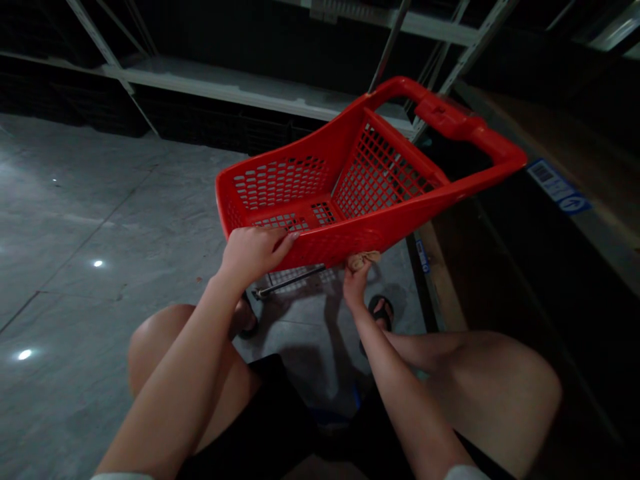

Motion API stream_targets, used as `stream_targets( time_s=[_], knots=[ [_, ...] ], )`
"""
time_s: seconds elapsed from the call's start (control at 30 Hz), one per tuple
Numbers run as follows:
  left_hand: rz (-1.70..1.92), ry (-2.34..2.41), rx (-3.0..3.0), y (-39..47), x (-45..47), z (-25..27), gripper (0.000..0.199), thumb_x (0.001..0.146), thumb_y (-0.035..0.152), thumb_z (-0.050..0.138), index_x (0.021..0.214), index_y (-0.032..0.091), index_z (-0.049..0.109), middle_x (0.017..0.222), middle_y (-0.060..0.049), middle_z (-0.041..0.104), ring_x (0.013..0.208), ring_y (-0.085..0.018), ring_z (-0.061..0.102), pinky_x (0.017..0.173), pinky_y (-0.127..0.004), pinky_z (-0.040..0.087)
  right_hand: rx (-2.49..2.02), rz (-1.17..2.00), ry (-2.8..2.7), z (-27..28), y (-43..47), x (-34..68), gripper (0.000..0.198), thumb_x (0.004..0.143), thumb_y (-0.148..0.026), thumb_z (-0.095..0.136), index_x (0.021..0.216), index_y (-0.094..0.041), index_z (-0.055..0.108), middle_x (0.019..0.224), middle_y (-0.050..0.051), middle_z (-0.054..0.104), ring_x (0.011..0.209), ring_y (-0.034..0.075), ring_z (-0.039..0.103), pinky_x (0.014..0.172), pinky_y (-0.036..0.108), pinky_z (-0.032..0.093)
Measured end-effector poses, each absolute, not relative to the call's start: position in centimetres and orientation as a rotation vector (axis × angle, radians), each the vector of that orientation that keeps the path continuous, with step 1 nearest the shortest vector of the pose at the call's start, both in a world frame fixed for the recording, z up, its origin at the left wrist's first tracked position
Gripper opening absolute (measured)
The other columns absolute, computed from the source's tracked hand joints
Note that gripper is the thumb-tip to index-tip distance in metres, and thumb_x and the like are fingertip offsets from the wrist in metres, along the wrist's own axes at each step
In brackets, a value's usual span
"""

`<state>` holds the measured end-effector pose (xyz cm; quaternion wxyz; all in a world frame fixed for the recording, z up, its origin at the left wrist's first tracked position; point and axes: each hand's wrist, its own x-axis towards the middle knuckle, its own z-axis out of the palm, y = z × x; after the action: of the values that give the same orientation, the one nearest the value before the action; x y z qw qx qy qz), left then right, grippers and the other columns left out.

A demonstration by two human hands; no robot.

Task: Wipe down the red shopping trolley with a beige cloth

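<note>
A red plastic shopping cart (400,220) stands in front of me, its handle toward the upper right and its basket open at the top. Over the near rim of the basket curls my left hand (255,252), gripping it close to the front corner. Lower and further right, my right hand (356,283) is closed on a tan, crumpled cloth (364,260). That cloth is against the underside of the basket's near wall. Part of the cart's lower frame (293,281) shows beneath.
White metal shelving (210,83) runs behind the cart, with dark crates (200,123) under it. On the right is a dark shelf unit with blue-and-white labels (559,187). Grey floor (75,233) spreads to the left. My knees are on both sides.
</note>
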<state>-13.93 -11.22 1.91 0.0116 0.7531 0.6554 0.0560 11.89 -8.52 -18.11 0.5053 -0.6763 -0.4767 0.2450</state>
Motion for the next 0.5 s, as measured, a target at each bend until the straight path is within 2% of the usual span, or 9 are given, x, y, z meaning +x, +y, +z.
stream_targets(
  time_s=[0.07, 0.17, 0.3, 0.4, 0.5],
  knots=[
    [0.192, 2.037, 2.341, -11.3, -14.0, 1.9, 0.066, 0.106, 0.059, 0.025, 0.098, 0.021, 0.078, 0.093, -0.011, 0.080, 0.084, -0.029, 0.074, 0.064, -0.033, 0.042, -1.594, 0.568, -1.167, -17.3, -8.8, 10.9, 0.048, 0.076, -0.025, 0.054, 0.123, -0.017, 0.046, 0.122, 0.017, 0.060, 0.115, 0.025, 0.061, 0.110, 0.045, 0.046],
    [0.251, 2.044, 2.331, -11.6, -14.4, 1.7, 0.064, 0.107, 0.057, 0.024, 0.099, 0.022, 0.078, 0.093, -0.010, 0.080, 0.085, -0.027, 0.074, 0.063, -0.032, 0.039, -1.464, 0.323, -1.149, -12.9, -8.3, 10.0, 0.046, 0.080, -0.027, 0.055, 0.125, -0.020, 0.049, 0.125, 0.014, 0.056, 0.120, 0.024, 0.058, 0.112, 0.045, 0.045],
    [0.277, 2.133, 2.301, -12.1, -14.8, 1.2, 0.063, 0.107, 0.054, 0.026, 0.091, 0.021, 0.077, 0.089, -0.011, 0.079, 0.082, -0.025, 0.073, 0.059, -0.031, 0.035, -1.326, 0.127, -1.280, -7.4, -7.2, 8.8, 0.035, 0.086, -0.032, 0.060, 0.120, -0.024, 0.057, 0.127, 0.012, 0.054, 0.127, 0.026, 0.056, 0.114, 0.049, 0.044],
    [0.296, 2.166, 2.293, -12.2, -14.9, 0.8, 0.064, 0.107, 0.054, 0.025, 0.086, 0.020, 0.075, 0.089, -0.011, 0.080, 0.081, -0.025, 0.073, 0.058, -0.031, 0.032, -1.379, 0.231, -1.381, -8.5, -7.8, 7.4, 0.022, 0.082, -0.031, 0.066, 0.103, -0.025, 0.063, 0.115, 0.010, 0.058, 0.120, 0.027, 0.057, 0.111, 0.050, 0.046],
    [0.359, 2.164, 2.296, -12.3, -14.8, 0.5, 0.065, 0.108, 0.054, 0.024, 0.083, 0.020, 0.074, 0.090, -0.011, 0.080, 0.081, -0.025, 0.074, 0.059, -0.031, 0.033, -1.490, 0.492, -1.420, -13.1, -9.4, 6.3, 0.015, 0.077, -0.024, 0.068, 0.091, -0.024, 0.066, 0.102, 0.007, 0.061, 0.107, 0.027, 0.060, 0.103, 0.048, 0.050]
  ],
)
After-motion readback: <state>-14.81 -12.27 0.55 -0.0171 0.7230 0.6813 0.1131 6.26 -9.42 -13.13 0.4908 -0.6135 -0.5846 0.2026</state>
